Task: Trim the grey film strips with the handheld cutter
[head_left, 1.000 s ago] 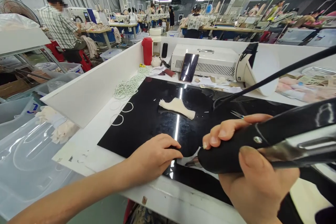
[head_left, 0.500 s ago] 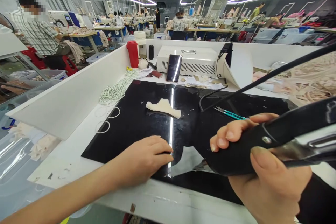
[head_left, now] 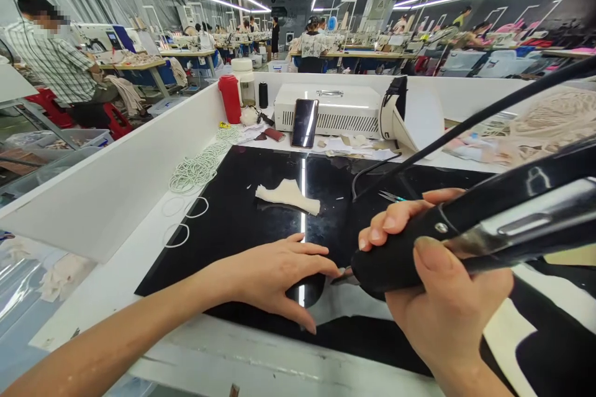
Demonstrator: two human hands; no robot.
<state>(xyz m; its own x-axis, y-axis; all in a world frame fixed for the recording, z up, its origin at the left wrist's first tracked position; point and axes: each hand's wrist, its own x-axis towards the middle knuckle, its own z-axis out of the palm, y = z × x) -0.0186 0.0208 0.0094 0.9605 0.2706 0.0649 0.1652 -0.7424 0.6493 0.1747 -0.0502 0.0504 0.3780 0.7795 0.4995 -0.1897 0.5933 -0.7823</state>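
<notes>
My left hand (head_left: 274,276) is spread just over the black sheet (head_left: 223,223), fingers apart and nothing in them. Its forefinger tip is close to the metal tip (head_left: 343,277) of a black hand-held tool (head_left: 395,263); whether they touch I cannot tell. My right hand (head_left: 442,298) is wrapped round that tool, thumb by its silver lever (head_left: 526,217). A cream fabric piece (head_left: 288,194) lies on the sheet beyond my left hand. Blue tweezers (head_left: 391,196) lie beyond my right fingers, partly hidden.
Pale green elastic cord loops (head_left: 195,167) lie left of the sheet. A phone (head_left: 305,124) leans on a white vented machine (head_left: 330,105). A red cup (head_left: 230,99) stands by the left partition. Beige fabric (head_left: 554,127) heaps at right. A black cable (head_left: 447,139) crosses at right.
My left hand has moved right, its fingers spreading, towards the tool's tip. My right hand and the tool have shifted left and slightly up. The camera view has shifted slightly.
</notes>
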